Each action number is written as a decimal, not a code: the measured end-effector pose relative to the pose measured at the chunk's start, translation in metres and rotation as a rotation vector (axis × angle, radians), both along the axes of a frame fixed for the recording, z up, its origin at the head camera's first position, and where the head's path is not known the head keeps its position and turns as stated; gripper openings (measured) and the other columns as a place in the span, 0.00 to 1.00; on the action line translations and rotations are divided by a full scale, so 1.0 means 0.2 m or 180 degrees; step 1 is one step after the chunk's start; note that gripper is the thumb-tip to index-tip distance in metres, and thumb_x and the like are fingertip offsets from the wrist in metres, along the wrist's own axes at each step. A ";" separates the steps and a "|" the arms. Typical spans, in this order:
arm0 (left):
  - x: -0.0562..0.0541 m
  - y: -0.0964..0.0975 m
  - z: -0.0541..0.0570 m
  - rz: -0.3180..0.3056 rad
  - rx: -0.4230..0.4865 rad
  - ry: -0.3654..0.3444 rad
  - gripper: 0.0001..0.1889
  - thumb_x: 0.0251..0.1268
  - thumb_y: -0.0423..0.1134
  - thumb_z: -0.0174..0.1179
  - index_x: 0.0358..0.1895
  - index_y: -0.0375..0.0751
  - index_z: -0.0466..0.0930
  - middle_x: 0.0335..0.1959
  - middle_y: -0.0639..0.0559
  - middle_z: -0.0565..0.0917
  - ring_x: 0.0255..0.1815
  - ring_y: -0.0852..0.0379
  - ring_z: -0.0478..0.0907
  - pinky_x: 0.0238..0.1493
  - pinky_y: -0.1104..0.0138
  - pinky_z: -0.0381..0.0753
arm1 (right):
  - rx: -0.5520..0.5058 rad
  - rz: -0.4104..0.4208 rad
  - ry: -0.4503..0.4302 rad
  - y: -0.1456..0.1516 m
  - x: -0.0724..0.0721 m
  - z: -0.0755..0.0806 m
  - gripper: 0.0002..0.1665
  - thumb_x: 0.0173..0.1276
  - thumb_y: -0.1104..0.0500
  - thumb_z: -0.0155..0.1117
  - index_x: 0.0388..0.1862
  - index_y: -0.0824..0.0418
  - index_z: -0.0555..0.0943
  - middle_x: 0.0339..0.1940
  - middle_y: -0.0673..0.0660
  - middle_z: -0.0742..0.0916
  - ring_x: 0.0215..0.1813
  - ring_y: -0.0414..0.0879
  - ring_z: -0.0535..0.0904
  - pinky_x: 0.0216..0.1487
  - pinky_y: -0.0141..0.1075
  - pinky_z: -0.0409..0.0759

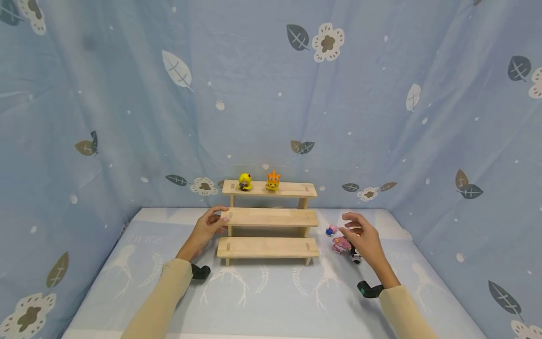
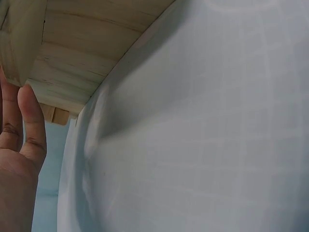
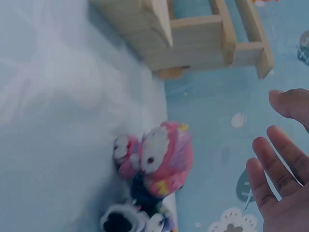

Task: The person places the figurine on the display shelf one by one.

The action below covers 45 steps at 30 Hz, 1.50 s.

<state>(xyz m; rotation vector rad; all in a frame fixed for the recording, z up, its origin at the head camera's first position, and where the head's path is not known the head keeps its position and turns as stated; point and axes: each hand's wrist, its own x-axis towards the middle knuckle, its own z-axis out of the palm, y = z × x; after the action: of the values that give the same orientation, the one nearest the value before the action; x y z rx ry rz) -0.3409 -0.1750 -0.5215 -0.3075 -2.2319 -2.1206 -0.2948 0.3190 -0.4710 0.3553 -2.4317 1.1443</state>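
A three-tier wooden display stand (image 1: 268, 217) stands at the middle of the table. My left hand (image 1: 207, 230) holds the left end of its middle tier, thumb near the front corner and index finger at the back; in the left wrist view, fingertips (image 2: 30, 99) meet the board's end. On the top tier sit a yellow-haired figurine (image 1: 244, 182) and an orange spiky figurine (image 1: 273, 181). My right hand (image 1: 363, 238), fingers spread and holding nothing, hovers over several figurines right of the stand. Among them are a pink-hooded figurine (image 3: 166, 157) and a black-and-white one (image 3: 123, 220).
A small pink-and-blue figurine (image 1: 330, 230) lies just right of the stand. The patterned cloth (image 1: 271, 306) covers the table, and a blue floral curtain (image 1: 254, 94) hangs behind and on both sides. Dark wrist devices (image 1: 370, 289) sit at both sleeves.
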 end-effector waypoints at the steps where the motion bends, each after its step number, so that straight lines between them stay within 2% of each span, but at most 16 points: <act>1: 0.00 0.00 0.00 -0.0004 0.0005 0.0003 0.26 0.71 0.50 0.68 0.68 0.49 0.74 0.44 0.42 0.82 0.44 0.47 0.85 0.51 0.42 0.82 | 0.0018 -0.0051 -0.0032 0.02 0.01 -0.01 0.25 0.70 0.54 0.74 0.64 0.54 0.79 0.57 0.54 0.85 0.52 0.48 0.82 0.52 0.34 0.82; 3: 0.00 0.00 0.00 -0.0010 0.0017 0.0006 0.26 0.71 0.50 0.68 0.68 0.49 0.74 0.44 0.42 0.82 0.44 0.47 0.85 0.52 0.42 0.82 | 0.0033 -0.0113 -0.0079 0.05 0.02 -0.04 0.24 0.70 0.55 0.74 0.63 0.54 0.79 0.56 0.55 0.86 0.51 0.49 0.82 0.51 0.29 0.81; 8: 0.00 -0.01 -0.01 -0.0051 0.0038 0.0007 0.27 0.71 0.50 0.68 0.68 0.49 0.74 0.44 0.42 0.83 0.44 0.46 0.85 0.52 0.41 0.81 | 0.0027 -0.0113 -0.0193 0.11 0.06 -0.11 0.24 0.71 0.60 0.72 0.63 0.59 0.79 0.55 0.61 0.86 0.53 0.55 0.83 0.52 0.37 0.83; 13: -0.01 -0.01 -0.01 -0.0054 0.0020 0.0001 0.27 0.71 0.50 0.68 0.69 0.49 0.74 0.44 0.42 0.82 0.45 0.45 0.85 0.52 0.41 0.81 | 0.0109 -0.0180 -0.0372 0.15 0.07 -0.17 0.25 0.70 0.58 0.74 0.64 0.59 0.79 0.59 0.59 0.84 0.54 0.55 0.82 0.51 0.36 0.83; 18: 0.00 -0.01 -0.01 -0.0095 0.0015 0.0005 0.27 0.71 0.51 0.67 0.69 0.50 0.73 0.46 0.42 0.82 0.47 0.43 0.84 0.53 0.41 0.81 | 0.0181 -0.0250 -0.0566 0.14 0.06 -0.21 0.26 0.67 0.59 0.76 0.62 0.59 0.80 0.59 0.58 0.84 0.54 0.54 0.82 0.53 0.47 0.83; 25: 0.00 -0.01 0.00 -0.0102 -0.0008 -0.0007 0.27 0.72 0.51 0.67 0.69 0.51 0.73 0.48 0.42 0.82 0.49 0.40 0.84 0.53 0.42 0.81 | 0.0282 -0.0269 -0.0648 0.12 0.05 -0.23 0.28 0.65 0.63 0.77 0.62 0.60 0.79 0.58 0.60 0.84 0.55 0.55 0.82 0.55 0.52 0.81; 30: 0.01 -0.01 0.00 -0.0094 -0.0007 0.0004 0.26 0.72 0.50 0.67 0.69 0.50 0.73 0.47 0.42 0.82 0.49 0.39 0.83 0.53 0.43 0.82 | 0.0336 -0.0317 -0.0691 0.12 0.03 -0.25 0.28 0.64 0.61 0.78 0.62 0.59 0.80 0.59 0.59 0.84 0.55 0.54 0.82 0.55 0.50 0.81; 37: 0.00 -0.01 0.01 -0.0087 0.0011 0.0007 0.27 0.72 0.50 0.67 0.69 0.50 0.74 0.46 0.42 0.82 0.47 0.44 0.84 0.51 0.46 0.83 | 0.0377 -0.0356 -0.0702 0.10 0.02 -0.25 0.28 0.64 0.61 0.78 0.62 0.59 0.81 0.57 0.60 0.85 0.55 0.55 0.83 0.55 0.50 0.81; 45: 0.01 -0.01 0.00 -0.0122 0.0037 -0.0024 0.27 0.71 0.51 0.67 0.69 0.51 0.73 0.47 0.43 0.82 0.49 0.38 0.83 0.53 0.43 0.82 | 0.0538 -0.0454 -0.0639 0.06 0.02 -0.26 0.24 0.62 0.61 0.80 0.58 0.57 0.84 0.52 0.59 0.86 0.49 0.51 0.81 0.52 0.46 0.82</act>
<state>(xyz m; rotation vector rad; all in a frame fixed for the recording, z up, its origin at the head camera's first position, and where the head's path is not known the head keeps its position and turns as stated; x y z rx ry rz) -0.3386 -0.1777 -0.5209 -0.3454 -2.2348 -2.1562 -0.2908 0.3315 -0.5238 0.1184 -2.6885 0.9570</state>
